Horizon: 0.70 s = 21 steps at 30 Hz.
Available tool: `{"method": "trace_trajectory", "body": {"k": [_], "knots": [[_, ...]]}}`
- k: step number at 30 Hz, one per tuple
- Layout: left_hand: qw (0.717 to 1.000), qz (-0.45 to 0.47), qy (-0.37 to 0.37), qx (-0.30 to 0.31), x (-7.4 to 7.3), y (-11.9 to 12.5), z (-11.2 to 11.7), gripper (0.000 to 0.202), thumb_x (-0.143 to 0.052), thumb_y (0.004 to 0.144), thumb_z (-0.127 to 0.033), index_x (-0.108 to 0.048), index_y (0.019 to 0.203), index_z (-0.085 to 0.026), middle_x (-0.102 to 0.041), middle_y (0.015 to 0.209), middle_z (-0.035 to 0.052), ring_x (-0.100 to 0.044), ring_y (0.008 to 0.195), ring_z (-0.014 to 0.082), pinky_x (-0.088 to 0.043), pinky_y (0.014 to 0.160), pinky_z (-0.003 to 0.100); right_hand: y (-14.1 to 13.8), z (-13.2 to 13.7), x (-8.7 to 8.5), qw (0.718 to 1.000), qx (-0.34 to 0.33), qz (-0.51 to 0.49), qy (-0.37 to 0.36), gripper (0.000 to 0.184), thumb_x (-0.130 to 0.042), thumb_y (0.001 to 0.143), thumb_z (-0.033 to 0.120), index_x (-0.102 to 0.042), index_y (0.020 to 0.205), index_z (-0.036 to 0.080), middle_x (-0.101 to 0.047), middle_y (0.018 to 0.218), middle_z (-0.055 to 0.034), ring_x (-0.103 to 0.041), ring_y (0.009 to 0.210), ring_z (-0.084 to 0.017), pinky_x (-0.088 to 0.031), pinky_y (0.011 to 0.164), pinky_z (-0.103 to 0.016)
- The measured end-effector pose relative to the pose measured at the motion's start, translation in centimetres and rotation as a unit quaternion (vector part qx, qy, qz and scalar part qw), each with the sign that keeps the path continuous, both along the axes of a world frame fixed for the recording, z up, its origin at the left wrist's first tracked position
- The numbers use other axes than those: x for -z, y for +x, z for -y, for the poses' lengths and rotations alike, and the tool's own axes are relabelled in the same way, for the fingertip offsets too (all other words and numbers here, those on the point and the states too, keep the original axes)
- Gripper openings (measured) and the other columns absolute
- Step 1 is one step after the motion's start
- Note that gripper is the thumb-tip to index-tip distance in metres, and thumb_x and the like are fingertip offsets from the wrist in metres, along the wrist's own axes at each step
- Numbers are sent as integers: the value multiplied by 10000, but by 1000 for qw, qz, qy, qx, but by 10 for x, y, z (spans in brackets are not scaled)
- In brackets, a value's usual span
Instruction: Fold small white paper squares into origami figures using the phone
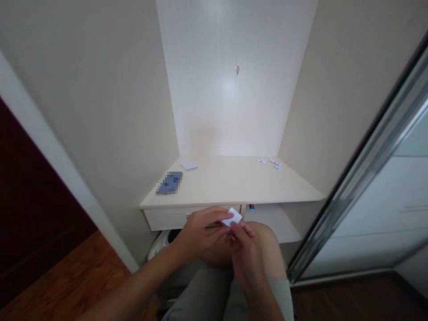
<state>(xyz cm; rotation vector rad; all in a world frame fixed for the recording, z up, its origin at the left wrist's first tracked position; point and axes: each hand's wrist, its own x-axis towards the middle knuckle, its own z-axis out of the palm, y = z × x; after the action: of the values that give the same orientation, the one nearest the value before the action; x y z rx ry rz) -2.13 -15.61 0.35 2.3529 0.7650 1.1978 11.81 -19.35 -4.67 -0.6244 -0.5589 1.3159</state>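
Between my two hands is a small white piece of paper (234, 216), held over my knees just in front of the shelf's front edge. My left hand (207, 225) pinches its left side with thumb and fingers. From below and to the right, my right hand (243, 240) grips the lower edge, its thumb on top of the paper. On the shelf's far right lie several small white folded-looking pieces (276, 163). A stack of white paper squares (189, 166) rests at the back left.
A blurred blue flat object (170, 183) lies on the left of the pale shelf (227, 185). Beneath are a drawer (174, 217) and an open compartment with a small red-and-blue item (252, 207). A metal-edged sliding door (351, 191) stands at right.
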Motion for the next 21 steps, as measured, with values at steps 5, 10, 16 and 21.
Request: {"method": "trace_trajectory", "body": {"k": [5,10,16,21], "knots": [[1000,24,8,10,-22,0,61,187,-727,874,-284,-789,1049,-261,-792,1029,58,-740,943,207,-593,885,342,15,59,-15,995,-9,86,53,194,-820,742,373,-713,748,211,-621,702,7,-528,653,-142,-434,631,-265],[999,34,-11,31,-48,7,109,206,-764,843,-278,-788,1043,-232,-782,1018,66,-730,896,187,-600,814,304,39,103,-39,976,33,176,125,216,-783,803,406,-719,745,208,-634,694,1,-560,676,-152,-448,664,-277],[995,40,-13,90,-73,22,127,204,-759,833,-196,-778,1035,-221,-768,1024,63,-721,909,168,-599,785,263,56,122,-58,965,39,202,165,221,-768,837,382,-718,719,202,-636,664,7,-542,638,-138,-411,635,-268],[990,65,-33,120,-80,29,110,209,-780,815,-186,-775,1023,-198,-755,1010,87,-721,888,179,-618,741,277,55,105,-63,963,57,200,172,234,-745,865,379,-718,710,206,-631,663,9,-529,663,-142,-404,666,-276]]}}
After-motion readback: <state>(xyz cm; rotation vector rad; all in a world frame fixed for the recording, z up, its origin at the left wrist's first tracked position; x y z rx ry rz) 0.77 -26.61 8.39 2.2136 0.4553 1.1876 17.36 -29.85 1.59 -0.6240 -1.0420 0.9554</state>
